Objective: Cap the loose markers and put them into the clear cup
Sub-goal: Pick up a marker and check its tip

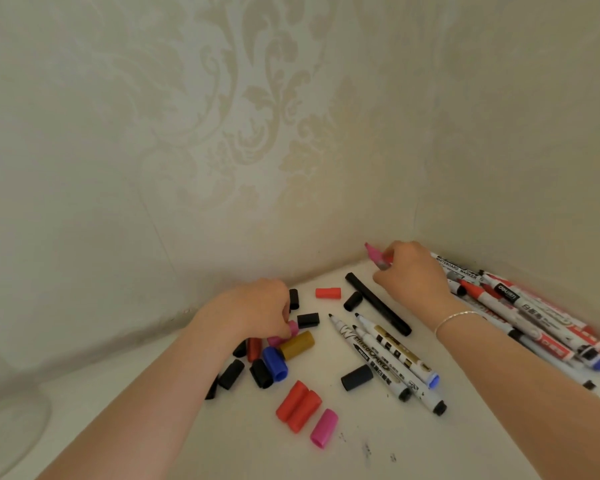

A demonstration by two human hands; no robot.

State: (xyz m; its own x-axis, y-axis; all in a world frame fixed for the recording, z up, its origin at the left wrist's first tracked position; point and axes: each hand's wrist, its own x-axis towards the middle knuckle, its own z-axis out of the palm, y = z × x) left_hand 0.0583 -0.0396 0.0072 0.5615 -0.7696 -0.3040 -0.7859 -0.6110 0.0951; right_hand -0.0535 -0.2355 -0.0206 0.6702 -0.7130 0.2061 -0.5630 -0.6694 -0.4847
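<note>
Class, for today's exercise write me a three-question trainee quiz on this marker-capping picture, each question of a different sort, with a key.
1. True or false: the right hand holds a pink marker.
2. Multiple choice: the gold cap lies nearest to
A. the blue cap
B. the long black marker
C. the pile of markers under the right forearm
3. Fill in: the left hand reaches into the heap of loose ____.

Key: 1 true; 2 A; 3 caps. The left hand's fingers touch a pink cap.
</note>
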